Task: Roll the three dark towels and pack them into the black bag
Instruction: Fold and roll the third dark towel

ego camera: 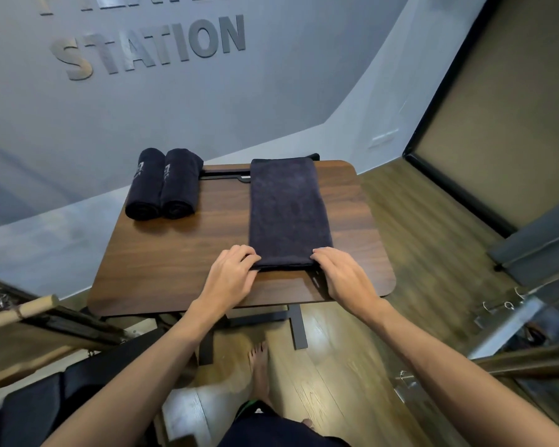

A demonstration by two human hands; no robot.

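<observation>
No bag shows anywhere in the frame, so the packing spot cannot be told from here. On the wood-grain counter (188, 253) in the middle of the frame, two rolled dark towels (162, 185) lie side by side and touching at the upper left of the top, their rolled ends facing the near side and a pale logo visible on each. To their right, a third dark towel (289, 211) lies flat, folded into a long strip that runs from the far edge of the counter down toward the near edge. The left hand (231, 275) sits at the strip's near left corner, its fingers (249, 258) curled over the towel's edge and gripping it. The right hand (342, 274) mirrors it at the near right corner, fingers (320, 256) bent onto the cloth and pinching the edge. Both hands lie low on the counter, at the strip's near end. Behind the counter, large grey letters (155, 46) stand on the wall at the upper left. A bare foot (260, 366) rests on the wooden floor (352, 382) below the counter.
</observation>
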